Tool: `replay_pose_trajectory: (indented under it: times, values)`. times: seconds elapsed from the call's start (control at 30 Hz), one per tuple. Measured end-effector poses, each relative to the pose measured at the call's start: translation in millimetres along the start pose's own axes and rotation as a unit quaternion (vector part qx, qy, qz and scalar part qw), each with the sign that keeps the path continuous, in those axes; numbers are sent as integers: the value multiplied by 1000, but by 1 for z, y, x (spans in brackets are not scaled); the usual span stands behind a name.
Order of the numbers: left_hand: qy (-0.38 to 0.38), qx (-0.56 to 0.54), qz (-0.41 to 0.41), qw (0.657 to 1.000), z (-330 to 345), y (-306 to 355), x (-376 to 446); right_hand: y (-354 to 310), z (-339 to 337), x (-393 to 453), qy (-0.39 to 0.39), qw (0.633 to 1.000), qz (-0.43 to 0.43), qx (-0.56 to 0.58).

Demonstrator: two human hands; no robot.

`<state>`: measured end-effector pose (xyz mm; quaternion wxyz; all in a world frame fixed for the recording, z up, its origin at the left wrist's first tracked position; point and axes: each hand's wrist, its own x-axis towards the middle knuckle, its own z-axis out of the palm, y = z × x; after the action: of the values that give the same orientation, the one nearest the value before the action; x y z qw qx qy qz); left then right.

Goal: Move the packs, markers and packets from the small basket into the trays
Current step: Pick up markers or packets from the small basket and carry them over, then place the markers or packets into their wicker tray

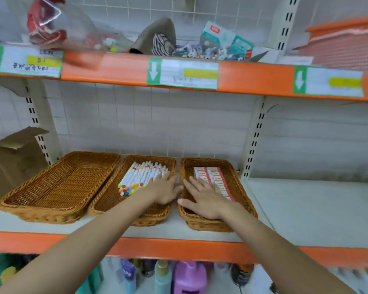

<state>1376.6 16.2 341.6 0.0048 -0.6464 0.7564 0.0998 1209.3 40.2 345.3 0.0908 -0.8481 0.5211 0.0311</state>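
Grip state, head view: both hands lie flat with fingers straight and spread, holding nothing. Left hand (pixel 164 190) rests in the middle tray (pixel 106 200), its fingertips against the near ends of the markers (pixel 140 178). Right hand (pixel 206 200) rests in the right tray (pixel 240 187), fingers touching the row of red-and-white packs (pixel 214 178).

Location: markers lie heaped in the middle tray, roughly parallel, coloured caps toward the front left. Packs stand in two close rows toward the back of the right tray. Left tray (pixel 57 183) holds nothing visible. All three wicker trays sit side by side on the white shelf (pixel 306 209). No small basket and no packets can be made out.

Handling, as judged: markers are light, stiff and smooth, likely to roll; best gathered as a bundle across their middles. Packs appear to be light card boxes, rigid enough to pinch by their long sides, several together. Flat-handed contact suits nudging both lots into line.
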Motion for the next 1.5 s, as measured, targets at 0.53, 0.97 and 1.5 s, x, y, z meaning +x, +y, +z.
replay_pose_trajectory:
  times: [0.53, 0.97, 1.5]
  values:
    - [-15, 43, 70, 997, 50, 239, -78, 146, 26, -229, -16, 993, 114, 27]
    - [-38, 68, 206, 975, 65, 406, -50, 271, 28, -324, -4, 970, 240, 43]
    - [-68, 59, 303, 949, 67, 554, 72, 444, 1, -333, 36, 938, 338, 61]
